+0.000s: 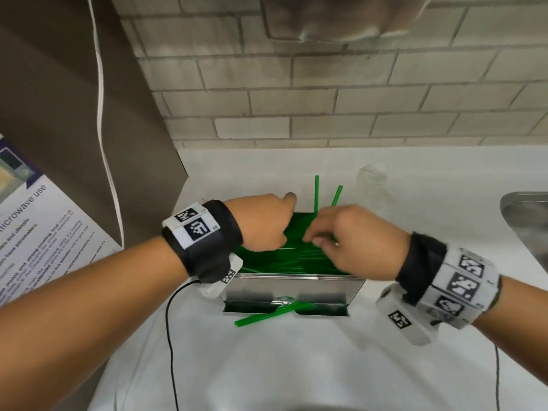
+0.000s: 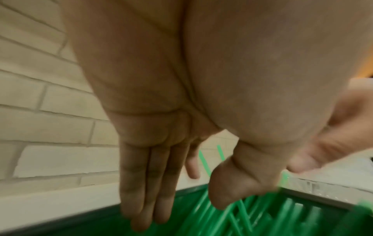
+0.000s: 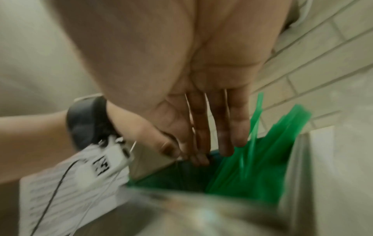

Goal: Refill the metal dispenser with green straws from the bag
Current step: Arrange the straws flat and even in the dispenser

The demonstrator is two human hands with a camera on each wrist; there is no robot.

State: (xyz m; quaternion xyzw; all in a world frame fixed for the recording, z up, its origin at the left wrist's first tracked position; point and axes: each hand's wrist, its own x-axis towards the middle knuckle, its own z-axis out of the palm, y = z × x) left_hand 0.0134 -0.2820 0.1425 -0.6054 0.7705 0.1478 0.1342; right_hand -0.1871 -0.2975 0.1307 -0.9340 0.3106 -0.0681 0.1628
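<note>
Over the open top of the metal dispenser (image 1: pixel 292 287) both hands work at the green straws (image 1: pixel 292 256) heaped inside. Left hand (image 1: pixel 262 225) hangs palm-down at the left end, fingers (image 2: pixel 145 183) straight and together, gripping nothing. Right hand (image 1: pixel 353 237) reaches in from the right, fingers extended and slightly spread down among the straws; I judge it released too, though blur hides the tips.

Judged from the heap, the step is settling the load. It would go best by patting the ends level and sweeping crossed straws parallel to the long side, then tucking in the two upright straws (image 1: pixel 316 192). A stray straw (image 1: pixel 267 315) pokes from the front slot. An emptied clear bag (image 1: pixel 372 185) lies behind, on the white counter (image 1: pixel 296 366).
</note>
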